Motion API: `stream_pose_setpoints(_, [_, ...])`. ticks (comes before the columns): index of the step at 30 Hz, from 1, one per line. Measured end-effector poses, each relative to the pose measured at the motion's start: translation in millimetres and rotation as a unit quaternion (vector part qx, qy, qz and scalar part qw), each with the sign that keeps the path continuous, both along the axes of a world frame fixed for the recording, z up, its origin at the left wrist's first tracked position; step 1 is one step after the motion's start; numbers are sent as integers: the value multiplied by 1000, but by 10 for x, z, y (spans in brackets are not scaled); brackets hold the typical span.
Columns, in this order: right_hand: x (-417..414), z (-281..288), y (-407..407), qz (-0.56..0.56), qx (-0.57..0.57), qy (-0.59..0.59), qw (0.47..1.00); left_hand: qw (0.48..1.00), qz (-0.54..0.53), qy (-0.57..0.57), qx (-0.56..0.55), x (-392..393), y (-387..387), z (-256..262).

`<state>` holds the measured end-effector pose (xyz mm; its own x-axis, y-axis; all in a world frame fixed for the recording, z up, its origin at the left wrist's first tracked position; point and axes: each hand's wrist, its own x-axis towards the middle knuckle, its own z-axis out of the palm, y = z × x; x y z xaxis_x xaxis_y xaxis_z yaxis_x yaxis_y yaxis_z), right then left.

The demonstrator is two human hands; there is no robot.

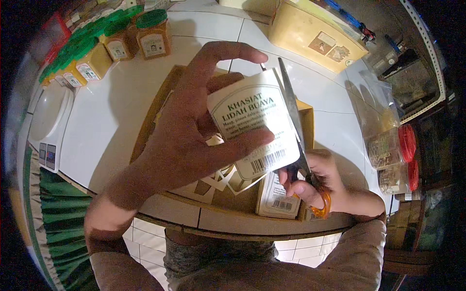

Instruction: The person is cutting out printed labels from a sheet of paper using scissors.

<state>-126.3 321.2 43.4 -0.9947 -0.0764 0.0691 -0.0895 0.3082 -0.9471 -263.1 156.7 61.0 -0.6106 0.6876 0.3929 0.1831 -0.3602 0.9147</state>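
Note:
My left hand [196, 123] holds a white printed paper label [260, 120] with rounded corners, thumb across its front and fingers behind. In my right hand [316, 182] is a pair of scissors [291, 98] with orange finger loops, its blades running along the label's right edge. Whether the blades are apart is hard to tell. Below them, a shallow cardboard box [309, 120] sits at the table's near edge. It holds a stack of printed labels [278, 200] at its right side and loose paper offcuts [236, 183] near the middle.
Green-lidded jars [153, 36] of powder line the back left of the white tiled table [145, 80]. A white kitchen scale [52, 123] is at the far left. A yellowish plastic bin [316, 36] stands at the back right, and red-lidded jars [387, 145] lie at the right.

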Motion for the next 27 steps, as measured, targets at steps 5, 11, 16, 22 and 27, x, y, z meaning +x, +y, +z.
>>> stream_pose_setpoints(5, [-1, 14, -24, -3, -23, -14, 1000, 998, 11, -53, 15, 77, 23, -4])
stream_pose_setpoints(11, [30, 5, -42, -13, -22, -20, 999, 999, 22, -33, 12, 92, 18, -23])
stream_pose_setpoints(16, [52, 19, -59, -36, -9, -27, 999, 997, 11, -74, 29, 111, 31, -15])
stream_pose_setpoints(22, [35, 13, -42, -24, -5, -20, 999, 999, 37, -30, 22, 88, 27, -50])
stream_pose_setpoints(27, [29, 19, -41, -34, 5, -25, 999, 997, 29, -58, 40, 88, 43, -38])
